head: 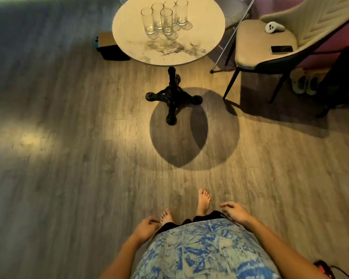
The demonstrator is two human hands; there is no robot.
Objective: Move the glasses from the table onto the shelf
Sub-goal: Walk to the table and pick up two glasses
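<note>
Wood-look floor filled most of the frame, w/ a round marble-top table on a black pedestal at upper centre. Five tall clear glasses stood upright in a tight cluster on its far half, some touching or nearly so. Left hand at lower centre was loosely curled, holding nothing; right hand just right of it was open, fingers spread, also empty. Both were well apart from the table. No shelf in view. Step looked like the approach, nothing picked up yet. Next move calls for walking up & reaching a front glass w/o knocking its neighbours
</note>
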